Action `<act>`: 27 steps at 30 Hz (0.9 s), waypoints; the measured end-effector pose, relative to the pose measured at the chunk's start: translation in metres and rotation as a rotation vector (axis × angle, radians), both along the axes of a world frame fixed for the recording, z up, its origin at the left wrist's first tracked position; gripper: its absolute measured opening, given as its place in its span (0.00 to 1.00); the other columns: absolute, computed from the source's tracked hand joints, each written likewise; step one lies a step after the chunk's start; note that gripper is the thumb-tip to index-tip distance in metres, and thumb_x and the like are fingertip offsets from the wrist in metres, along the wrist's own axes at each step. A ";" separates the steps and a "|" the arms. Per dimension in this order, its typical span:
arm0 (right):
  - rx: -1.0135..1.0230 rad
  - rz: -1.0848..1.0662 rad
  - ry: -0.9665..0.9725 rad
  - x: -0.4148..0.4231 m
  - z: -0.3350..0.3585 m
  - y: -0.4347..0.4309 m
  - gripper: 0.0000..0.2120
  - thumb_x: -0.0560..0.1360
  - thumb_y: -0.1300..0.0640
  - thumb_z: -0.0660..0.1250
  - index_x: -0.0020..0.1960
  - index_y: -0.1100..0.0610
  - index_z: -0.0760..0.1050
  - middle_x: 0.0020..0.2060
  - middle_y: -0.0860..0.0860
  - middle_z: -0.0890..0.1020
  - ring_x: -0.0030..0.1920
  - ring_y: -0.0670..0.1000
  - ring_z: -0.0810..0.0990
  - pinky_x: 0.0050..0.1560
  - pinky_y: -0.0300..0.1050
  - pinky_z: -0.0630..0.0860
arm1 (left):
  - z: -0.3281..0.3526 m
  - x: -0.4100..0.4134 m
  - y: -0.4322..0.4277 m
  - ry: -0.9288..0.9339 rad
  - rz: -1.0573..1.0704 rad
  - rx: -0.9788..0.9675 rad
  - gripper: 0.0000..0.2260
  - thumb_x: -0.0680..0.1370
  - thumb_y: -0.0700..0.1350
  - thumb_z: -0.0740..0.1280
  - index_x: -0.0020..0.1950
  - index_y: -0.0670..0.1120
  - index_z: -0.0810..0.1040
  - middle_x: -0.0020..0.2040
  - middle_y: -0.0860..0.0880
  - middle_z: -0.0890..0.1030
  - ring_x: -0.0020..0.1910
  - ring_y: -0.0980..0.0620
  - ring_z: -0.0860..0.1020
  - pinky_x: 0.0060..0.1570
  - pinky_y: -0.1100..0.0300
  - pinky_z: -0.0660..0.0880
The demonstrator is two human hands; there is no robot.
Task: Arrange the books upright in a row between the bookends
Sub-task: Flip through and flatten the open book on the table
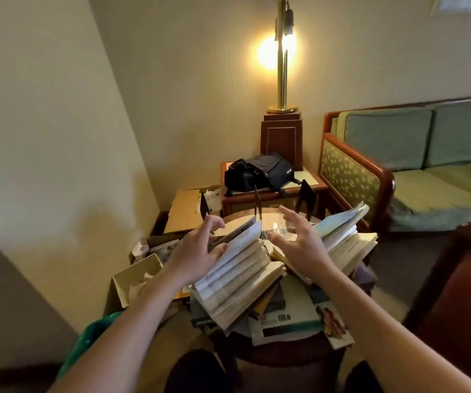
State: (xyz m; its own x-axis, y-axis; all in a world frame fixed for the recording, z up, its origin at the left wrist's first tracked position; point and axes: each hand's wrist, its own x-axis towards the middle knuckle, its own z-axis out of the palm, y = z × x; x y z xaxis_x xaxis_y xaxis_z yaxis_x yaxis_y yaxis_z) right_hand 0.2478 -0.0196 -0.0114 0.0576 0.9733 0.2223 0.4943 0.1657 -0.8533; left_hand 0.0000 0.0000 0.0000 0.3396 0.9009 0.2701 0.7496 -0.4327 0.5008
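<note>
Slumped books (pages splayed) crowd the table before black bookends.

Both bare forearms reach from the lower corners toward mid-frame. The left hand, just left of center, has its fingers curled; its hold is unclear. The right hand, just right of center, shows its back, fingers spread and relaxed.
</note>
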 end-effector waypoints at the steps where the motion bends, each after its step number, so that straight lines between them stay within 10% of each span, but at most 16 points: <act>1: -0.016 0.007 0.017 -0.002 -0.005 0.000 0.32 0.77 0.46 0.71 0.77 0.43 0.63 0.73 0.50 0.69 0.71 0.51 0.70 0.68 0.57 0.72 | 0.000 0.000 0.001 0.043 -0.012 -0.012 0.15 0.80 0.51 0.66 0.63 0.57 0.65 0.67 0.53 0.76 0.39 0.59 0.74 0.36 0.66 0.69; 8: -0.143 0.054 0.104 -0.025 -0.037 0.005 0.32 0.77 0.49 0.72 0.77 0.43 0.64 0.73 0.49 0.70 0.71 0.53 0.70 0.69 0.60 0.72 | -0.003 -0.001 0.014 0.211 -0.075 -0.170 0.13 0.80 0.46 0.67 0.61 0.62 0.75 0.77 0.55 0.65 0.74 0.50 0.67 0.69 0.48 0.67; 11: -0.171 0.056 0.087 -0.036 -0.049 0.006 0.32 0.76 0.51 0.72 0.77 0.45 0.64 0.71 0.50 0.72 0.70 0.51 0.71 0.69 0.57 0.72 | -0.004 -0.002 0.025 0.303 -0.088 -0.296 0.19 0.82 0.46 0.64 0.68 0.66 0.74 0.71 0.56 0.72 0.53 0.62 0.79 0.61 0.60 0.70; 16: -0.214 0.122 0.078 -0.048 -0.060 0.008 0.32 0.77 0.52 0.72 0.77 0.42 0.63 0.72 0.49 0.70 0.72 0.51 0.69 0.69 0.55 0.71 | -0.012 -0.007 0.040 0.352 -0.005 -0.406 0.25 0.81 0.40 0.61 0.72 0.65 0.71 0.45 0.50 0.78 0.31 0.52 0.73 0.38 0.53 0.73; 19: -0.259 0.182 0.076 -0.053 -0.064 0.011 0.33 0.77 0.51 0.72 0.77 0.42 0.62 0.74 0.48 0.68 0.74 0.51 0.66 0.69 0.53 0.71 | -0.013 -0.015 0.035 0.156 0.047 -0.440 0.24 0.80 0.38 0.62 0.71 0.61 0.74 0.30 0.59 0.77 0.22 0.57 0.65 0.33 0.50 0.73; 23: -0.298 0.222 0.033 -0.060 -0.067 0.014 0.33 0.77 0.49 0.71 0.78 0.43 0.62 0.75 0.46 0.67 0.75 0.49 0.64 0.72 0.54 0.66 | -0.032 -0.030 0.017 -0.250 0.190 -0.521 0.18 0.80 0.42 0.68 0.68 0.58 0.78 0.66 0.54 0.75 0.47 0.56 0.76 0.42 0.63 0.70; 27: -0.315 0.264 -0.039 -0.067 -0.066 0.018 0.32 0.77 0.48 0.70 0.78 0.44 0.62 0.76 0.45 0.66 0.75 0.50 0.64 0.73 0.55 0.65 | -0.063 -0.035 -0.014 -0.755 0.308 -0.576 0.17 0.77 0.40 0.70 0.62 0.58 0.82 0.66 0.53 0.76 0.59 0.50 0.79 0.52 0.52 0.81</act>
State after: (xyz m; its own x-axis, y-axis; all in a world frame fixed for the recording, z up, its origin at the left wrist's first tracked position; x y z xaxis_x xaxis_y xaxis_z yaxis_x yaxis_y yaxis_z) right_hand 0.1812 -0.0017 -0.0776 -0.2059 0.9743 -0.0917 0.5026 0.0248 -0.8642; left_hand -0.0352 -0.0140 -0.0633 -0.0117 0.9824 -0.1866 0.1874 0.1855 0.9646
